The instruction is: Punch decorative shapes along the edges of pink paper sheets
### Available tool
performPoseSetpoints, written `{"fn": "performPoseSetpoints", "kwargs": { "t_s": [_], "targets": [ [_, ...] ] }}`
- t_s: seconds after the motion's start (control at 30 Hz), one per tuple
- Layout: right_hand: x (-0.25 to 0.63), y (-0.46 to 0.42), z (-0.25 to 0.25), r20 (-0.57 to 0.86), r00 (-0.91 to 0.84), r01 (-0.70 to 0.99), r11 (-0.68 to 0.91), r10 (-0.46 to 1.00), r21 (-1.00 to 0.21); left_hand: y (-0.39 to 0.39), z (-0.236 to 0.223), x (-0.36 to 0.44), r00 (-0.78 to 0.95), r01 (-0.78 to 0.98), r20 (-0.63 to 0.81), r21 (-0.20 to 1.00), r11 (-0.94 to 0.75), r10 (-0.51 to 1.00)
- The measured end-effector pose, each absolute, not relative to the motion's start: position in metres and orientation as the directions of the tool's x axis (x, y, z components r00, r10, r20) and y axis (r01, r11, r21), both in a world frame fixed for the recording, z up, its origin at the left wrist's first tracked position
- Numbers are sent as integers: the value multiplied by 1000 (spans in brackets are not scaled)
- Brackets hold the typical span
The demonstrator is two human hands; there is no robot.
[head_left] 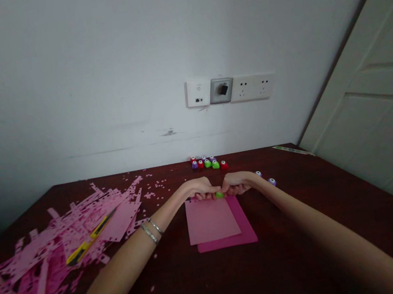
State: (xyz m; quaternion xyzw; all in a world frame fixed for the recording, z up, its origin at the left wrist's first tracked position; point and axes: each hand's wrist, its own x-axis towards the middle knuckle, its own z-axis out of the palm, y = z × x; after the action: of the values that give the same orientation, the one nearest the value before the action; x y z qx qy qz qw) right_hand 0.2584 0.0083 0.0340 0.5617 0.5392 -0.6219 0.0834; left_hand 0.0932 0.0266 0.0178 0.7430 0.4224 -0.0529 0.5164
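Observation:
A light pink sheet of paper (212, 221) lies over a darker magenta sheet (247, 231) on the table in front of me. At the far edge of the light sheet sits a small green paper punch (219, 195), partly covered by my fingers. My left hand (200, 187) is closed with its thumb reaching to the punch and its curled fingers at the paper's edge. From the other side my right hand (236, 182) closes on the same punch, its fingers bent. The paper's edge inside the punch is hidden.
Several red, purple and green punches (207, 163) stand near the wall; purple ones (272, 181) sit beyond my right wrist. Punched pink paper scraps (48, 250) heap at left, with a yellow utility knife (91, 237) on top. A ruler-like strip (293, 150) lies far right.

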Motion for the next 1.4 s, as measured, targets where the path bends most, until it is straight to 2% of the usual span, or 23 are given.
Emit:
{"fn": "performPoseSetpoints", "kwargs": {
  "t_s": [0.4,0.57,0.7,0.8,0.9,0.97,1.03,1.1,1.23,1.4],
  "targets": [
    [257,-1,33,-715,-350,689,-350,605,-634,23,15,93,624,660,-497,748,-66,603],
    [255,-14,43,-635,-296,700,-291,714,-653,22,7,89,593,640,-407,762,-100,694],
    [257,-19,37,-477,-238,712,-182,846,-678,17,8,88,614,604,-250,760,-241,749],
    [259,-22,27,-367,-205,740,-101,907,-664,7,15,88,608,644,-108,646,-410,786],
    [262,-26,22,-251,-144,794,-39,957,-606,-17,25,85,581,729,32,423,-538,813],
    [267,-28,22,-175,-163,785,20,971,-619,-37,30,82,597,757,69,280,-590,799],
    [273,-28,24,-85,-223,750,115,971,-651,-58,31,78,645,746,48,176,-642,763],
    [279,-27,25,17,-280,724,223,960,-653,-73,31,75,688,722,-39,141,-678,725],
    [283,-24,19,154,-350,697,367,924,-616,-87,31,71,740,670,-252,199,-715,624],
    [275,-26,8,174,-429,692,446,886,-568,-91,36,72,687,720,-401,267,-640,605]
  ]
}}
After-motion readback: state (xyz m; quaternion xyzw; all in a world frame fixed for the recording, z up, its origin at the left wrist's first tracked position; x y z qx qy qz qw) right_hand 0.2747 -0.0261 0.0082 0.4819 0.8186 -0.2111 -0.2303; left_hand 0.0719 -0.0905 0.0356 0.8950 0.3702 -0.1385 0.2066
